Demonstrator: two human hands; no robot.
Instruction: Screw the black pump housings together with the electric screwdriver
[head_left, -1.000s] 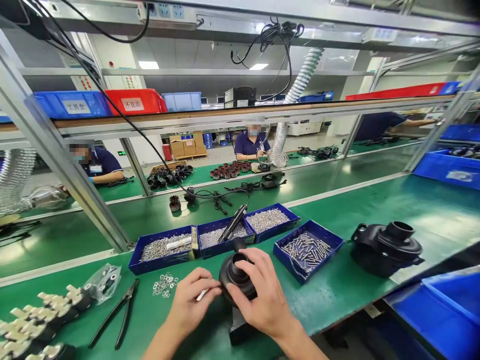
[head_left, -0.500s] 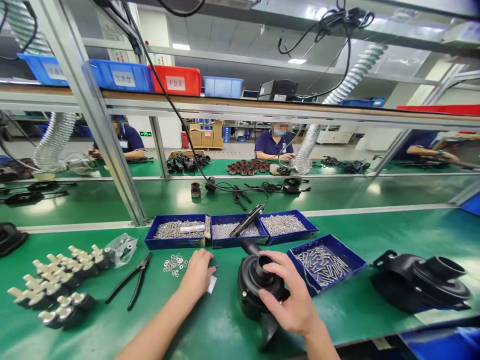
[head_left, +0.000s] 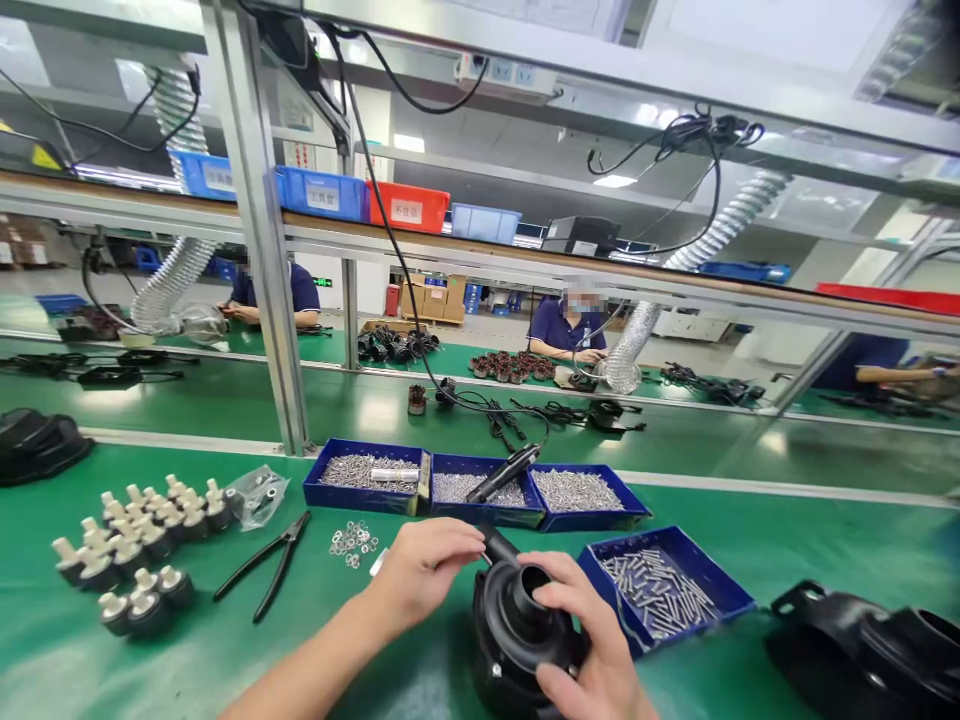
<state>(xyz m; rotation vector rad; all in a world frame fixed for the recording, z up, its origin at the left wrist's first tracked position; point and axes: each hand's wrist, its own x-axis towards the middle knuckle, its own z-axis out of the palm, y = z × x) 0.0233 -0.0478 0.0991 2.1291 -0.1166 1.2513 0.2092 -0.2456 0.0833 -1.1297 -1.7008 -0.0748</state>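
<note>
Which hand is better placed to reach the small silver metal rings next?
Probably the left hand: it is nearer the rings, while the right hand grips the round black plastic housing and sits farther from them.

A factory assembly workshop, green workbench running below left hand and right hand, blue bins of metal parts sitting beyond the left hand, navy-shirted co-workers working farther off, ventilation hose hanging beyond the right hand
</note>
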